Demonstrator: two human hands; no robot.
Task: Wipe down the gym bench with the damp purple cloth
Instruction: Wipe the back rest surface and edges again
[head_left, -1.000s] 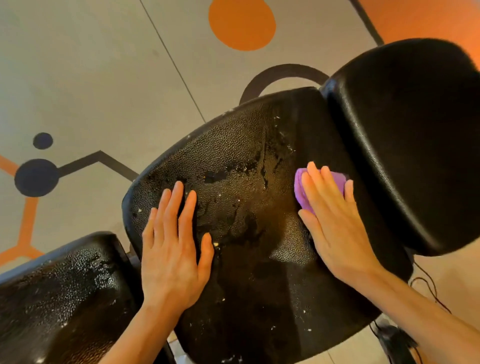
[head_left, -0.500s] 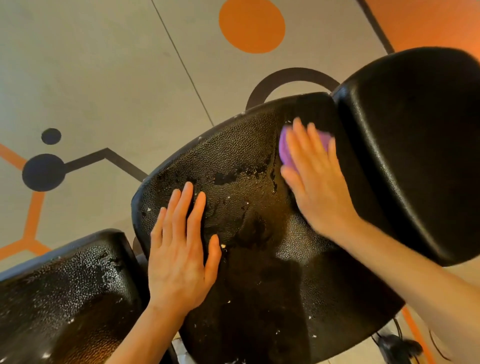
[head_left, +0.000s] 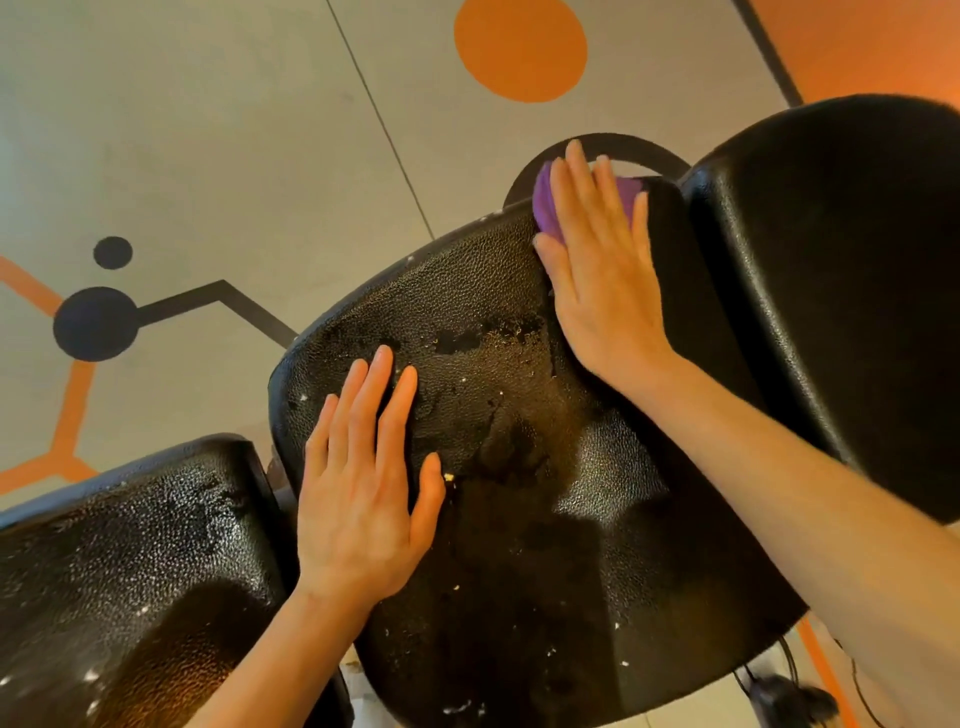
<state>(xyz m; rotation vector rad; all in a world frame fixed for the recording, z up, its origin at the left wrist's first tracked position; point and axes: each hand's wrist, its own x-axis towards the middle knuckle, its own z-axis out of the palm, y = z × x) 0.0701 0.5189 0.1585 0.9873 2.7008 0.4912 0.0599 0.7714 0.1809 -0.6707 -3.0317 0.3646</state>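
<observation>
Both our hands are lying flat, fingers outstretched, on the black gym bench (head_left: 519, 519): left hand (head_left: 363, 499) bare-palmed at seven o'clock, right hand (head_left: 602, 275) pressing the purple cloth (head_left: 544, 208) at one o'clock, above the grey-orange floor (head_left: 208, 156).

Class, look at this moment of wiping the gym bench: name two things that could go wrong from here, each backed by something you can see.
1. The purple cloth under the right hand sits at the pad's far edge; another push might carry it off.
2. The left hand rests flat on the middle pad, which looks cracked and flaking, so it may pick up grit, or slip if the surface is damp.
</observation>
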